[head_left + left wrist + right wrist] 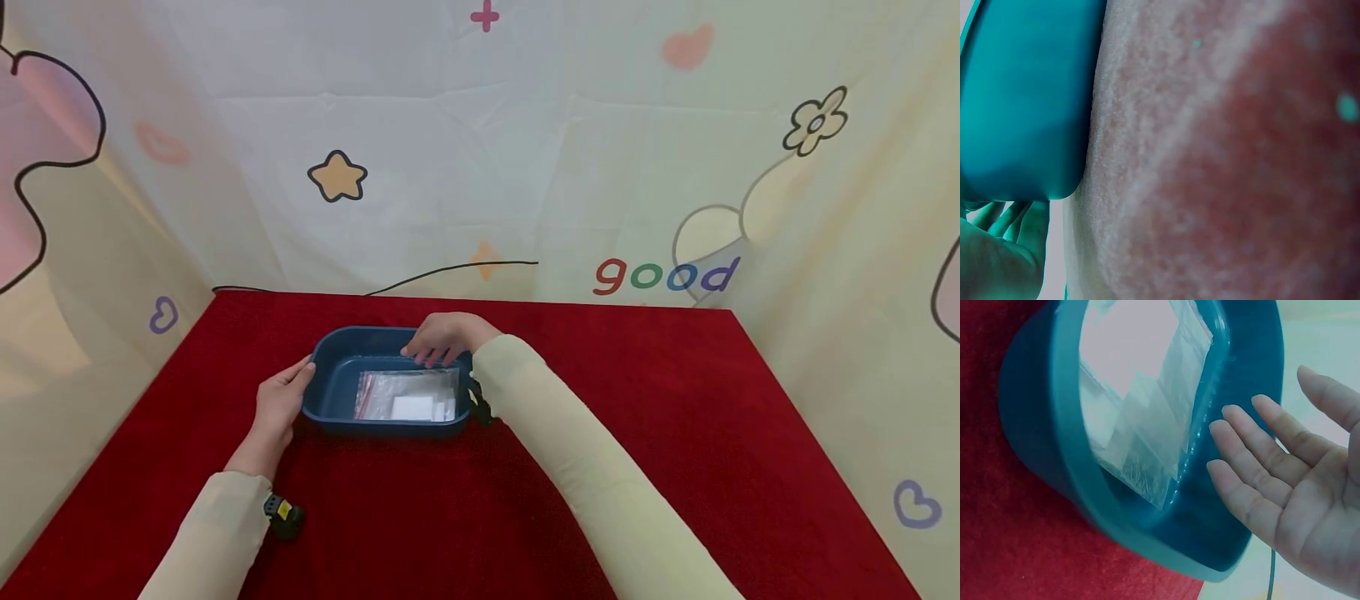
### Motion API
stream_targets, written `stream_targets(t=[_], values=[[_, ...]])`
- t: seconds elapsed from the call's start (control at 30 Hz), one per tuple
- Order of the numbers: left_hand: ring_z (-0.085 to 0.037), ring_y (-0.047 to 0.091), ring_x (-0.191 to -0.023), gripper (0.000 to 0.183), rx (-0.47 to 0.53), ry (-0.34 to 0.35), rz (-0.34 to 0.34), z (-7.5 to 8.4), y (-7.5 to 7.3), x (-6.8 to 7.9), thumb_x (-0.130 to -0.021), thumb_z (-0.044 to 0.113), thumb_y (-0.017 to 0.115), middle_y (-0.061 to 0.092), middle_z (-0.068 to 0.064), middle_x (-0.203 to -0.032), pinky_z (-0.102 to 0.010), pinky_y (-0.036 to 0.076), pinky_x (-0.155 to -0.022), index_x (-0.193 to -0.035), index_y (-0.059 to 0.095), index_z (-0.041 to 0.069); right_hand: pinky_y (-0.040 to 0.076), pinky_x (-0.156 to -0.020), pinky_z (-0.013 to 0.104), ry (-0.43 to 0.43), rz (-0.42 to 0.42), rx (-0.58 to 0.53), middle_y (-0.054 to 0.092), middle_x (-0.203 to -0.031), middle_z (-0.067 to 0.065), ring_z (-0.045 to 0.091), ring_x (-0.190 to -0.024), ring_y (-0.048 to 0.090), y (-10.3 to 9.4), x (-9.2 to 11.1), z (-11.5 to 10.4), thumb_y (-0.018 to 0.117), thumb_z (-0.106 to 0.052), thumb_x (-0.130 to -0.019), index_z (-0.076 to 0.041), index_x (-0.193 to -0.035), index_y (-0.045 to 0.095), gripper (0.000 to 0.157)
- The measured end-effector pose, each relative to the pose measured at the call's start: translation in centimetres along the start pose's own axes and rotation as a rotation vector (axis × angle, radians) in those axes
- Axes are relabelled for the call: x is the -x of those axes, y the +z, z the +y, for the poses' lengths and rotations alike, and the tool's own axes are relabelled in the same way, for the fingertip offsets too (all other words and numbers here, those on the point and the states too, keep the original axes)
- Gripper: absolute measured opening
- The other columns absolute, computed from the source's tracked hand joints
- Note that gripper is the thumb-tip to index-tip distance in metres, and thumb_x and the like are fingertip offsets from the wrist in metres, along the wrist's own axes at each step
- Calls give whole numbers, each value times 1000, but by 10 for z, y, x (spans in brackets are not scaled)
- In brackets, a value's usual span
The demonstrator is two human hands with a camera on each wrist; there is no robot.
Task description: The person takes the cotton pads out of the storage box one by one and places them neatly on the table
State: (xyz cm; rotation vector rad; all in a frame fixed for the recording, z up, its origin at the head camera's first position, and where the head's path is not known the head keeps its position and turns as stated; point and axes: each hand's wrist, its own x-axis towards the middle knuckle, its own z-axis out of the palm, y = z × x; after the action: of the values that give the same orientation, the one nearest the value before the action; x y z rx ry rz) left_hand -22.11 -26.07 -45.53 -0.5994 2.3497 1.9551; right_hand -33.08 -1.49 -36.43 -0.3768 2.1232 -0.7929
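Bin (pixel 367 343) plain blue, reads teal in both wrist views. Bag (pixel 382 387) clear, reddish stripe along one edge, white pieces (pixel 412 407) inside. Counter cloth (pixel 637 375) solid deep red. Sleeves (pixel 585 467) plain cream. Left wrist device (pixel 285 510) black, yellow patch. Backdrop (pixel 450 150) whitish, printed: black-outlined orange star (pixel 337 177), purple heart outlines (pixel 164 315), multicolour "good" lettering (pixel 667 276).

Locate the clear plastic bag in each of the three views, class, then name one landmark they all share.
Head: below and left of the picture's center, the clear plastic bag lies inside the blue tray.
Left wrist: not in this picture.
Right wrist: upper part, left of center, inside the blue tray.
Shared landmark: the blue tray, at upper left in the left wrist view.
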Motion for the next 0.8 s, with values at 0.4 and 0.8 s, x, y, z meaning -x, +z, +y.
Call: stream_targets(t=[0.4, 0.8], values=[[-31, 33, -154, 52, -18, 0, 16, -1, -1, -1, -110, 28, 44, 34, -16, -166, -46, 36, -123, -158, 37, 8, 45, -118, 45, 60, 22, -5, 61, -143, 17, 33, -136, 57, 8, -3, 1, 57, -25, -105, 1, -138, 61, 42], [-30, 36, -151, 53, -25, -9, 4, -2, 0, -2, -110, 31, 44, 35, -15, -167, -42, 39, -120, -158, 36, 10, 49, -114, 44, 92, 25, 32, 68, -136, 14, 29, -130, 62, 12, -9, 2, 59, -27, -104, 0, -132, 66, 40]])
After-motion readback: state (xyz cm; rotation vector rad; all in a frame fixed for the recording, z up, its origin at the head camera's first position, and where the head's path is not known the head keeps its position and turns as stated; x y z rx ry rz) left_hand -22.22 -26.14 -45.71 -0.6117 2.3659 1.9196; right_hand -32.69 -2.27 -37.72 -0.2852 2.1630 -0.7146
